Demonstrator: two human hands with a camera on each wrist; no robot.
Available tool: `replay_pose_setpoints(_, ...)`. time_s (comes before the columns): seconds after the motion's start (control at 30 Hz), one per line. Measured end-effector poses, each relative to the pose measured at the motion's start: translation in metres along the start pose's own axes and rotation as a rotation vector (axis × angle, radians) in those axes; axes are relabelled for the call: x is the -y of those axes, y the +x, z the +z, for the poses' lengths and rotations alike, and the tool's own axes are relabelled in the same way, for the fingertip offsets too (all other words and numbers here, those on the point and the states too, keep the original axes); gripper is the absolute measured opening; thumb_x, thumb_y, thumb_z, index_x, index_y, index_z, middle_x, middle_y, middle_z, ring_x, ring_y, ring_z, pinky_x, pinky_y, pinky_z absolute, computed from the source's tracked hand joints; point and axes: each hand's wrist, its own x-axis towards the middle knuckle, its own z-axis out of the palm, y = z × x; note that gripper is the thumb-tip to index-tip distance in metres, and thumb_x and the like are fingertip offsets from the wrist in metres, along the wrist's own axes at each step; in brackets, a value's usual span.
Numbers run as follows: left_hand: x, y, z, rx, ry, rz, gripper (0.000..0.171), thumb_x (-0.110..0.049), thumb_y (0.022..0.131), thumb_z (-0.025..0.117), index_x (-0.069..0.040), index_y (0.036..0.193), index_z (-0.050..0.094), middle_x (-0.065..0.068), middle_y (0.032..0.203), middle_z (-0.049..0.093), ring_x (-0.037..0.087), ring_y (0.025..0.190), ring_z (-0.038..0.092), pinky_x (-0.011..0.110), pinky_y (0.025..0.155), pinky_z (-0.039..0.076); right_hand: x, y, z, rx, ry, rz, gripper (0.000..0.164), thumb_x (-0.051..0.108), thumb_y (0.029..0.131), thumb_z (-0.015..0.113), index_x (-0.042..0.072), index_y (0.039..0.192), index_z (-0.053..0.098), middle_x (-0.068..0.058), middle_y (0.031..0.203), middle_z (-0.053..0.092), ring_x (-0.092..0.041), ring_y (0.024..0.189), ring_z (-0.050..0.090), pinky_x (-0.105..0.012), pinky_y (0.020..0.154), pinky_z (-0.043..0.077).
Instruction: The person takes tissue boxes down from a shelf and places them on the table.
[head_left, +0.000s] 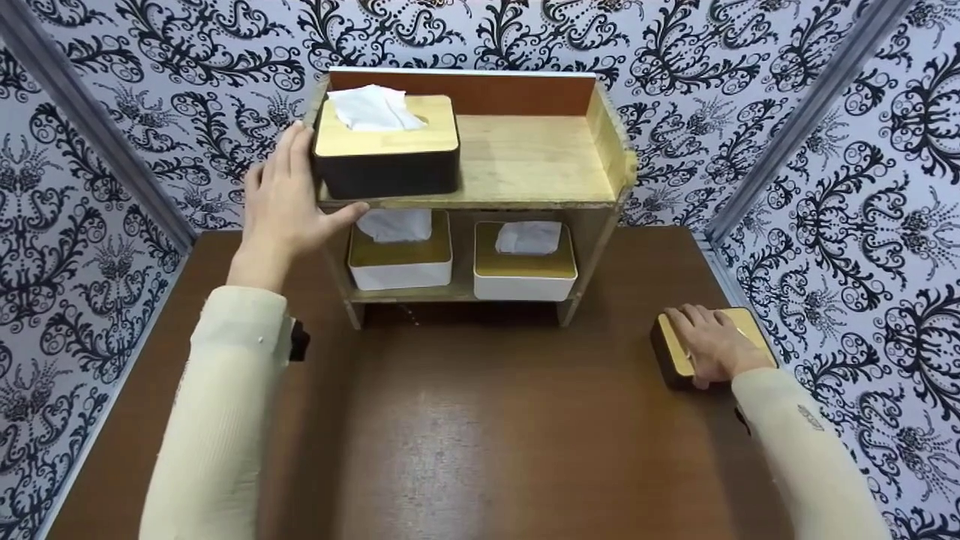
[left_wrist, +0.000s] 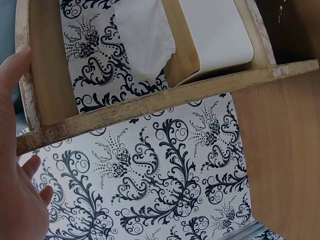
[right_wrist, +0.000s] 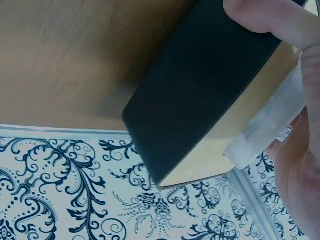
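Note:
My left hand [head_left: 281, 195] lies at the upper left corner of a small wooden shelf [head_left: 536, 161], fingers extended along its side and thumb across the front edge of the top board. Right beside those fingers stands a black tissue box [head_left: 386, 172] with a light wood lid and a white tissue sticking out. Over at the right, my right hand [head_left: 712, 341] grips another black tissue box [head_left: 667, 352] from above. Its thumb [right_wrist: 255, 15] presses the black side wall, while the palm covers part of the lid and its tissue [right_wrist: 265, 132].
On the lower shelf level sit two white tissue boxes, one on the left [head_left: 401, 276] and one on the right [head_left: 525, 287]. The shelf stands at the back of a brown table [head_left: 450, 420]. Patterned walls [head_left: 862, 225] with metal corner strips enclose the table.

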Motion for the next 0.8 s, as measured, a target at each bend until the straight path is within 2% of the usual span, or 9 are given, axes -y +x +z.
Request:
replay_pose_setpoints(0.27,-0.0012,0.0002,-0.0002,0.007,0.008,0.002,0.117,-0.074,0.074,0.064,-0.014,0.157,0.006,0.004,0.166,0.002,0.029,0.152,0.014,0.061,0.120,0.013,-0.0018,-0.0006,0.0061,0.010,0.084,0.001,0.127,0.009,0.040,0.087,0.001,0.149,0.022,-0.032,0.146,0.034,-0.048,0.135,0.032,-0.073,0.095,0.039)
replay_pose_setpoints(0.37,-0.0009,-0.0003,0.0000,0.010,0.018,0.000,0.117,-0.074,0.075,0.063,-0.013,0.157,0.006,0.005,0.166,0.002,0.029,0.152,0.014,0.061,0.120,0.015,-0.0027,-0.0002,0.0074,0.035,0.096,0.006,0.127,0.005,0.041,0.086,0.001,0.150,0.020,-0.029,0.148,0.031,-0.048,0.138,0.029,-0.073,0.097,0.038)
replay_pose_setpoints(0.57,-0.0006,-0.0019,-0.0005,0.018,0.022,-0.009,0.117,-0.074,0.075,0.063,-0.013,0.157,0.005,0.005,0.166,0.001,0.028,0.152,0.013,0.061,0.120,0.014,-0.0045,-0.0011,0.0073,0.104,0.161,0.062,0.127,-0.009,0.044,0.078,0.002,0.153,0.013,-0.027,0.158,0.017,-0.051,0.144,0.017,-0.075,0.105,0.028)
replay_pose_setpoints(0.8,-0.0017,-0.0017,-0.0019,0.009,0.020,-0.004,0.117,-0.072,0.075,0.065,-0.013,0.157,0.007,0.005,0.166,0.003,0.030,0.151,0.017,0.060,0.119,0.014,-0.0046,-0.0031,0.0063,0.118,0.172,0.093,0.127,-0.015,0.046,0.073,0.002,0.155,0.010,-0.026,0.160,0.011,-0.050,0.145,0.014,-0.072,0.111,0.022)
